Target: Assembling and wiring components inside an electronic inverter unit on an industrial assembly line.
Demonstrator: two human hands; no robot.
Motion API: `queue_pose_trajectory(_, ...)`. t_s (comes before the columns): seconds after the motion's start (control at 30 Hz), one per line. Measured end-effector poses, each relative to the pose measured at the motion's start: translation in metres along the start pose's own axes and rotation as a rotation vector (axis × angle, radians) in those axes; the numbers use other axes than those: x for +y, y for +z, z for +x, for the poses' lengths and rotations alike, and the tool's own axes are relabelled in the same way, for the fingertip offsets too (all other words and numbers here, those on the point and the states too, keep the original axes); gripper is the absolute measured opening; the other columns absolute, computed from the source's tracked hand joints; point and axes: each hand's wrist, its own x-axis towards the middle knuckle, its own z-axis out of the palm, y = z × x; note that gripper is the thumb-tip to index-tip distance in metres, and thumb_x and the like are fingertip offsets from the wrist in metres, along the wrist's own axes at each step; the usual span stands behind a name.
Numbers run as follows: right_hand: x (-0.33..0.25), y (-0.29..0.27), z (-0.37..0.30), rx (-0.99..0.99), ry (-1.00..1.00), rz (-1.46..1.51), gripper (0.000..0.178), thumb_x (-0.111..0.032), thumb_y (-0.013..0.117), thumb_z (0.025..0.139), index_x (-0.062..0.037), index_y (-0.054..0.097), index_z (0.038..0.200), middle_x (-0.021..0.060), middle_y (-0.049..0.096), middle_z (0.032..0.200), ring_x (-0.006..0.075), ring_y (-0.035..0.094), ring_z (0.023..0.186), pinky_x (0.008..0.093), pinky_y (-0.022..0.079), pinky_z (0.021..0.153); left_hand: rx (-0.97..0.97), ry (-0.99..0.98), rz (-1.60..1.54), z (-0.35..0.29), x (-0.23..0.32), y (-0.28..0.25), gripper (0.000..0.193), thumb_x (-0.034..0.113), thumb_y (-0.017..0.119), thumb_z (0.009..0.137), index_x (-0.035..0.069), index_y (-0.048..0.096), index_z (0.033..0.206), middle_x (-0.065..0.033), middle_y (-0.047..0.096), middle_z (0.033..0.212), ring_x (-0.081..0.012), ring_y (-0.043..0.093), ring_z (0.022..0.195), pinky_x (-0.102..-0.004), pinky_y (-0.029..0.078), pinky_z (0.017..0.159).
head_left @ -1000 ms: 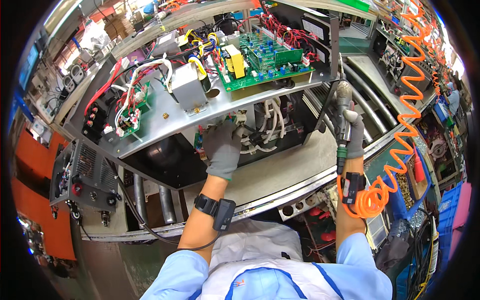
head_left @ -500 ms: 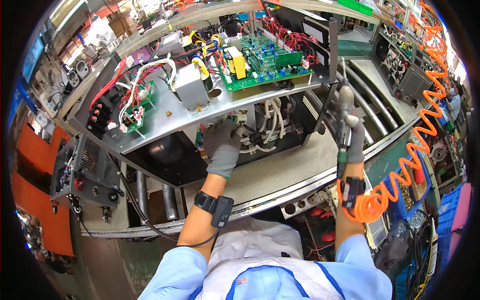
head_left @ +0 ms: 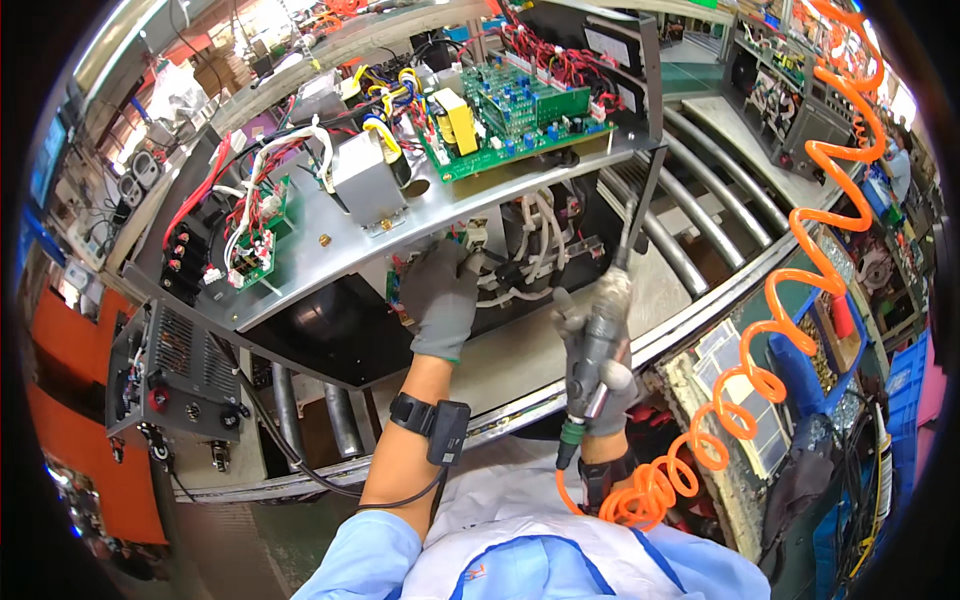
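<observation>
In front of me stands an open metal chassis [head_left: 300, 262] with an upper deck and a hollow lower bay. My left hand [head_left: 438, 305], in a grey glove, reaches into that bay beside white cables [head_left: 540, 235]; its fingertips are hidden, so I cannot tell what they touch. Gripped in my gloved right hand [head_left: 615, 390] is a pneumatic screwdriver [head_left: 603, 330], its bit slanting up and away near the chassis's right front corner. An orange coiled air hose [head_left: 775, 300] runs off its lower end. On the deck sit a green circuit board [head_left: 490, 155] and a grey box-shaped part [head_left: 367, 180].
Conveyor rollers [head_left: 715, 190] lie right of the chassis, and more show below its left end. A second grey unit [head_left: 180, 370] stands at the left. At the right are a blue bin [head_left: 830, 380] and another open unit [head_left: 790, 110].
My right hand has brought the screwdriver left and nearer to me, and its bit has tilted to the right. The hose has swung along. My left hand stays in the bay.
</observation>
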Motion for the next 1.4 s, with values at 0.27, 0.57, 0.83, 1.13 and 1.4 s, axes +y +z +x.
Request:
queue_pose_trajectory(0.27, 0.044, 0.016, 0.011, 0.070, 0.040, 0.015, 0.070, -0.019, 0.060, 0.067, 0.0033, 0.033, 0.128, 0.0212, 0.051, 0.112, 0.0296, 0.052, 0.107, 0.0404, 0.036, 0.102, -0.081, -0.101, -0.020, -0.001, 0.004, -0.005, 0.019, 0.025, 0.067, 0.072, 0.008, 0.060, 0.074, -0.0119, 0.062, 0.075, -0.0314, 0.060, 0.073, -0.0406, 0.045, 0.066)
queue_pose_trajectory(0.57, 0.051, 0.033, 0.010, 0.081, 0.016, -0.079, 0.068, -0.019, 0.058, 0.069, -0.0010, 0.033, 0.130, 0.0167, 0.053, 0.106, 0.0227, 0.056, 0.094, 0.0265, 0.052, 0.074, -0.158, -0.159, 0.031, 0.002, -0.002, -0.007, 0.019, 0.027, 0.067, 0.073, 0.010, 0.062, 0.080, -0.0096, 0.064, 0.075, -0.0296, 0.061, 0.071, -0.0383, 0.046, 0.064)
queue_pose_trajectory(0.83, 0.047, 0.068, 0.016, 0.086, -0.055, -0.230, 0.086, -0.008, 0.059, 0.057, -0.0066, 0.027, 0.136, 0.0132, 0.054, 0.106, 0.0142, 0.055, 0.072, 0.0234, 0.048, 0.056, -0.184, -0.194, -0.040, 0.005, 0.004, -0.006, 0.018, 0.028, 0.064, 0.074, 0.010, 0.063, 0.078, -0.0116, 0.062, 0.077, -0.0303, 0.060, 0.073, -0.0399, 0.046, 0.065)
queue_pose_trajectory(1.13, 0.037, 0.034, 0.037, 0.229, -0.059, -0.138, 0.070, -0.004, 0.053, 0.068, -0.0096, 0.028, 0.133, 0.0103, 0.054, 0.090, 0.0138, 0.052, 0.054, 0.0252, 0.047, 0.044, -0.138, -0.127, -0.010, 0.003, 0.010, -0.004, 0.018, 0.027, 0.067, 0.072, 0.010, 0.062, 0.076, -0.0100, 0.062, 0.076, -0.0290, 0.060, 0.073, -0.0391, 0.046, 0.064)
queue_pose_trajectory(1.4, -0.033, 0.008, -0.012, 0.158, 0.195, -0.485, 0.070, -0.023, 0.062, 0.059, -0.0056, 0.037, 0.122, 0.0103, 0.053, 0.087, 0.0162, 0.058, 0.054, 0.0244, 0.049, 0.040, 0.060, 0.132, 0.036, -0.002, -0.011, 0.006, 0.012, 0.019, 0.066, 0.070, 0.011, 0.063, 0.079, -0.0083, 0.062, 0.072, -0.0282, 0.058, 0.067, -0.0405, 0.043, 0.061)
